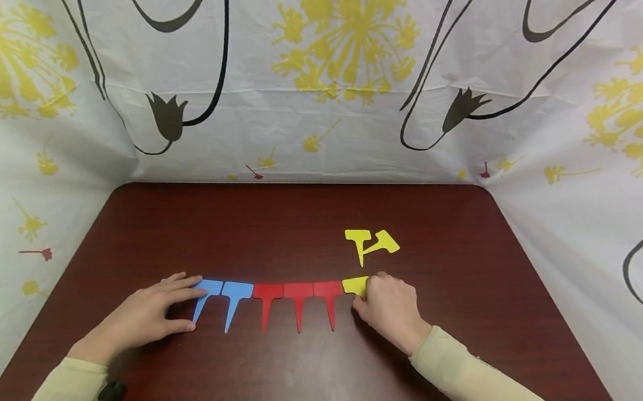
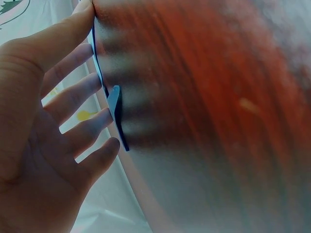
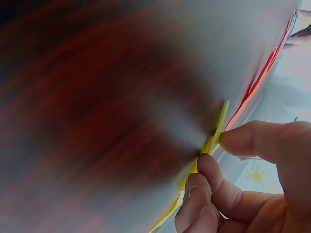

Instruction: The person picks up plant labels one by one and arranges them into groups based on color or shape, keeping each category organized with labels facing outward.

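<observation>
T-shaped plastic plant labels form a row across the table. My left hand [image 1: 147,316] rests with fingers spread at the row's left end, fingertips on a blue plant label [image 1: 213,287]; more blue shows beneath the fingers. Beside it lies another blue label [image 1: 237,291], followed by three red plant labels [image 1: 299,290] with stems toward me. At the right end my right hand [image 1: 392,311] pinches a yellow plant label [image 1: 354,285] between thumb and fingers, its head close to the last red one. The right wrist view shows this pinch on the yellow label [image 3: 212,143]; my hand hides its stem.
Two loose yellow labels, one upright [image 1: 358,235] and one tilted [image 1: 388,242], lie beyond the right hand with stems overlapping. The dark red-brown table [image 1: 300,383] has rounded corners. A white curtain [image 1: 328,142] with flower prints surrounds its back and sides.
</observation>
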The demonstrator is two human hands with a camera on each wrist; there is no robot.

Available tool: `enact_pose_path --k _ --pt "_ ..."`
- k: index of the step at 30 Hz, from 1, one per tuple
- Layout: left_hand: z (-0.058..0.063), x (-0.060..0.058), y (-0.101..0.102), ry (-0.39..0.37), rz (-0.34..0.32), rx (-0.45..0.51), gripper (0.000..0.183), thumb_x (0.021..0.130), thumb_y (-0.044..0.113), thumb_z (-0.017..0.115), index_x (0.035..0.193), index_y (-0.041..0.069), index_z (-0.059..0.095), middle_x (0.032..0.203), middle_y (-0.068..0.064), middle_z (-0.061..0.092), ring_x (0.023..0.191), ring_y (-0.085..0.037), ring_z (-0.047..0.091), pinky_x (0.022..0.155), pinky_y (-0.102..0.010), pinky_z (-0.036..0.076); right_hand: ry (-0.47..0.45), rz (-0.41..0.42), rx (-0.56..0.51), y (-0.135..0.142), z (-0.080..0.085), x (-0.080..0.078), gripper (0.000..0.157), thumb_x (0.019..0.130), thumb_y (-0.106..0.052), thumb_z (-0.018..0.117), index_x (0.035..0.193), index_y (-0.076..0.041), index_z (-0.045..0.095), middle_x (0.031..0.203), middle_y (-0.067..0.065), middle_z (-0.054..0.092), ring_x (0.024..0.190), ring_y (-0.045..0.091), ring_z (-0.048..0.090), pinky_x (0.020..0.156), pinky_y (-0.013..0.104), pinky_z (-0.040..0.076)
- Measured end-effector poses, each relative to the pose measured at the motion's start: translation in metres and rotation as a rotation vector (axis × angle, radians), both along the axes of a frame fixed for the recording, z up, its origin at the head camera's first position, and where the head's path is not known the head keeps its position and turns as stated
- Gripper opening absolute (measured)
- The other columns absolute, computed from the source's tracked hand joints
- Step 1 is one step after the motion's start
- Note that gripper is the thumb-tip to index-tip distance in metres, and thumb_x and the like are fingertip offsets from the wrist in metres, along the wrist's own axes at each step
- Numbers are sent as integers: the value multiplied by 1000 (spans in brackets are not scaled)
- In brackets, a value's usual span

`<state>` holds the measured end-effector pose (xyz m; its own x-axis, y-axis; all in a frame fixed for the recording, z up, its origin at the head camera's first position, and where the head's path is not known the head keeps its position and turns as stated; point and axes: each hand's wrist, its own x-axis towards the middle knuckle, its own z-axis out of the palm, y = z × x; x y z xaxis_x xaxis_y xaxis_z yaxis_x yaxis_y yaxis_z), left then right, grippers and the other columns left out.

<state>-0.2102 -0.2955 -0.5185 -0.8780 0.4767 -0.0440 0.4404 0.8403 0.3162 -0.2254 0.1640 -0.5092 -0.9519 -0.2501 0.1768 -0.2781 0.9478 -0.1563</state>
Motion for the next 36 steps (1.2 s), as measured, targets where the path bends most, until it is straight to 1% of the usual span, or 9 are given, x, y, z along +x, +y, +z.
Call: enact_pose_path --k 6,14,22,31,33,36 --pt "0 0 0 -4 3 -2 65 84 48 79 143 27 60 157 1 43 146 -35 33 99 -68 40 -24 -3 2 -2 0 1 47 79 -23 72 42 -21 44 56 -1 43 44 13 37 36 32 30" --pt "0 1 -1 2 1 1 66 84 47 80 142 26 60 156 0 43 145 -36 34 98 -68 40 -41 -6 1 -3 0 3 47 81 -25 73 43 -20 46 57 0 43 45 14 38 37 32 30" --pt "1 1 -1 5 0 16 66 84 48 80 142 25 60 156 0 44 145 -37 34 99 -68 40 -29 -6 7 -3 0 4 45 81 -25 73 44 -20 46 57 0 43 45 14 39 37 32 31" --pt "1 0 0 2 1 11 65 84 47 80 143 26 60 156 0 43 145 -36 34 99 -67 40 -43 -10 5 -2 3 3 47 82 -26 72 42 -22 46 56 -2 43 43 14 40 36 31 31" --pt "1 0 0 2 3 7 66 84 47 80 143 26 60 156 0 43 145 -35 34 99 -67 40 -40 -13 5 -1 4 1 48 82 -26 72 42 -22 45 55 -2 42 42 14 39 35 31 31" --pt "0 0 -1 11 -1 8 66 83 48 80 142 26 61 156 0 44 144 -37 35 98 -68 41 -18 -21 4 -1 7 -2 49 82 -26 71 42 -20 43 55 -1 40 42 13 34 34 31 27"
